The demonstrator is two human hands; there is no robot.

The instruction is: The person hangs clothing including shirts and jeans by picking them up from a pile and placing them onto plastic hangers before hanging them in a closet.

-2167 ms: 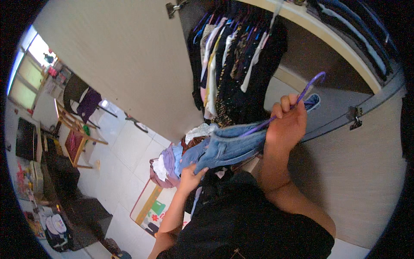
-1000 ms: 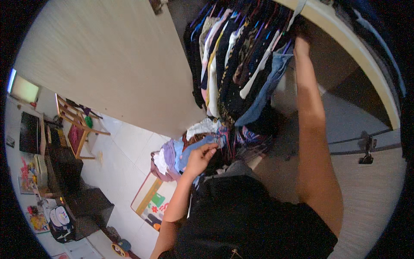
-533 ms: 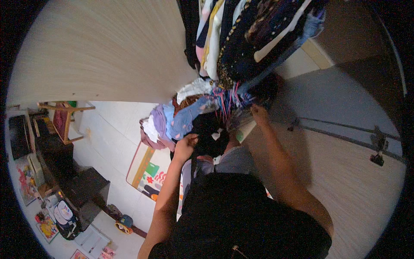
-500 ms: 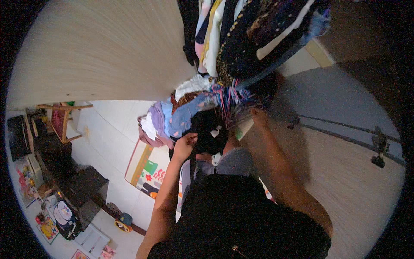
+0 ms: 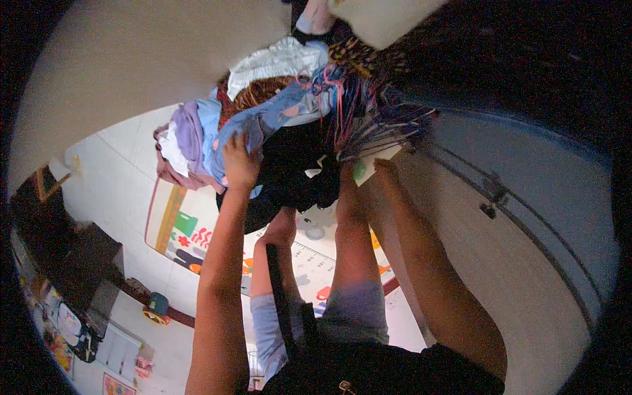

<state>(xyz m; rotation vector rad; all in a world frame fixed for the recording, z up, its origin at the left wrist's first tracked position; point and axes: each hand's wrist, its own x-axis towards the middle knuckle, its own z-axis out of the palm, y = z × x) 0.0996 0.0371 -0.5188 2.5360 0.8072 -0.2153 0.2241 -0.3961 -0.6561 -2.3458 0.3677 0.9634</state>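
A heap of folded clothes lies in front of me, with a light blue garment (image 5: pixel 263 122), a purple one (image 5: pixel 189 125) and a black one (image 5: pixel 289 164). My left hand (image 5: pixel 241 161) is on the blue garment where it borders the black one, its fingers curled into the cloth. To the right of the black garment is my right hand (image 5: pixel 386 171), its fingers drawn together. What they hold, if anything, is too dim to make out. Several thin hangers (image 5: pixel 385 131) and a tangle of pink and blue cords (image 5: pixel 332 85) lie just beyond it.
Pale panels rise at the left (image 5: pixel 145 59) and right (image 5: pixel 454 217). Hanging clothes (image 5: pixel 316 16) are above the heap. A patterned mat (image 5: pixel 178 227) lies under my legs. Dark furniture (image 5: pixel 99 257) and a cap (image 5: pixel 157 306) are at the left.
My view has dipped closer to the heap, and more of my legs shows. My left hand has moved up from the black garment onto the blue one. The right hand stays near the hangers.
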